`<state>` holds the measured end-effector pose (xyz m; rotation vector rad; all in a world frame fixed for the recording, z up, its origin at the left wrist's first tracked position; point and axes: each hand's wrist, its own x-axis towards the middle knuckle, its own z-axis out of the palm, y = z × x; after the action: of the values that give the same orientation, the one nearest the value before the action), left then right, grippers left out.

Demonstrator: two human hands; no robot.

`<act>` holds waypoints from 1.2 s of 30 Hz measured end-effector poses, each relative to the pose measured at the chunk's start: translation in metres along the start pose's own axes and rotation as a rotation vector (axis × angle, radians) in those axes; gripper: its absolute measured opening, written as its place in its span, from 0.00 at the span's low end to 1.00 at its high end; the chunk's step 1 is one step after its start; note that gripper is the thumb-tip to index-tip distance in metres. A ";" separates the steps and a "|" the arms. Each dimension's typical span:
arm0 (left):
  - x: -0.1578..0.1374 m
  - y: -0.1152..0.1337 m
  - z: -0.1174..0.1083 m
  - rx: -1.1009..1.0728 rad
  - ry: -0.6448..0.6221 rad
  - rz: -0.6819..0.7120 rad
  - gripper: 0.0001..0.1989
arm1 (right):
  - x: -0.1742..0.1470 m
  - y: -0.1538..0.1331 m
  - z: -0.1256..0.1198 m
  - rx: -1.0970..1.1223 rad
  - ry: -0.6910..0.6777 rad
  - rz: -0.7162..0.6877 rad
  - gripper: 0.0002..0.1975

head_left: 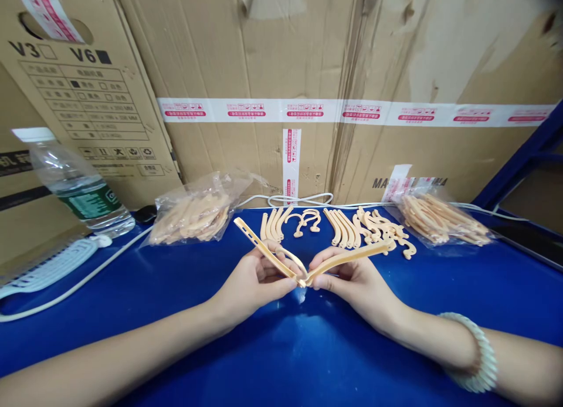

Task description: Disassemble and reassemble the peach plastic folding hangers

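Note:
My left hand (248, 281) is closed on a beige plastic hanger arm (259, 244), slotted near its upper end and channelled along its inner side. A curved beige hook piece (295, 259) shows beside it, near my left fingers. My right hand (358, 281) pinches a second hanger arm (352, 256), which slants up to the right. The two arms form a V, and their lower ends meet between my thumbs. My fingertips partly hide the joint, so I cannot tell whether the pieces are locked together.
Behind my hands lie loose hanger arms (343, 228), two hooks (310, 219) and a heap of hooks (382, 225). Filled plastic bags stand left (193, 213) and right (440, 216). A water bottle (83, 187), hairbrush (57, 266) and white cable (109, 251) are leftward. Cardboard boxes (246, 155) back the blue table (281, 360).

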<state>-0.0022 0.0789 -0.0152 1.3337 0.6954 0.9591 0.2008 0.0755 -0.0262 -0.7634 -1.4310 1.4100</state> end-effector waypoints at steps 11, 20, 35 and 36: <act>-0.002 -0.004 -0.001 0.031 0.036 -0.058 0.19 | 0.002 -0.002 0.001 0.002 -0.042 0.088 0.09; -0.004 -0.002 0.002 0.078 0.117 -0.073 0.18 | 0.001 -0.002 0.003 -0.024 -0.039 0.098 0.13; -0.004 -0.001 0.002 0.026 0.160 -0.049 0.23 | -0.001 -0.009 0.011 -0.048 0.048 0.072 0.17; -0.004 0.000 0.000 0.027 0.179 -0.062 0.23 | -0.001 -0.010 0.008 -0.022 0.069 0.051 0.17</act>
<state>-0.0041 0.0751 -0.0153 1.2525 0.8845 1.0300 0.1956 0.0701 -0.0157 -0.8607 -1.3847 1.3950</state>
